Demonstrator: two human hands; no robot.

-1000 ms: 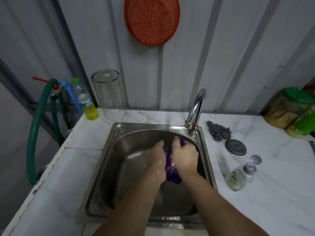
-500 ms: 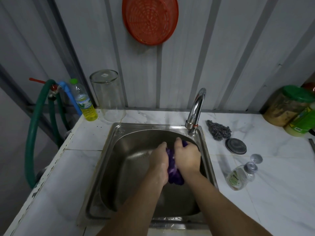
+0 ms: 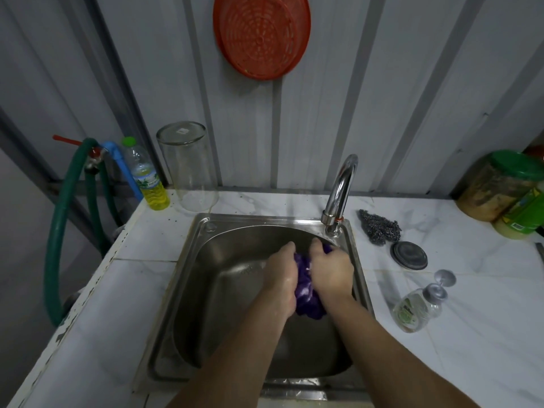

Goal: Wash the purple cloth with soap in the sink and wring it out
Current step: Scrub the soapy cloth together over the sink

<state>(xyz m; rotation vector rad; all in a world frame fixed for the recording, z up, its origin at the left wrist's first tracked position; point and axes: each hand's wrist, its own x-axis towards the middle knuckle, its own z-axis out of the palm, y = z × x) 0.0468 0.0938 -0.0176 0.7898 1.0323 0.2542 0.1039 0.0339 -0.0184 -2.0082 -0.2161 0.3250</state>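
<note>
I've got both hands, left [image 3: 281, 278] and right [image 3: 331, 270], clamped on the soapy cloth [image 3: 306, 295] over the sink [image 3: 188, 278], so it could slip or splash suds toward the soap bottle [image 3: 416, 309] at 3 o'clock.

Dim, soft light; bowed edges

I see grey corrugated metal wall [image 3: 368, 113] at far side, orange basket [image 3: 262, 35] hung on it. White marble-tile bench [image 3: 471, 334], dim light, green hose [image 3: 59, 231] far left.
</note>
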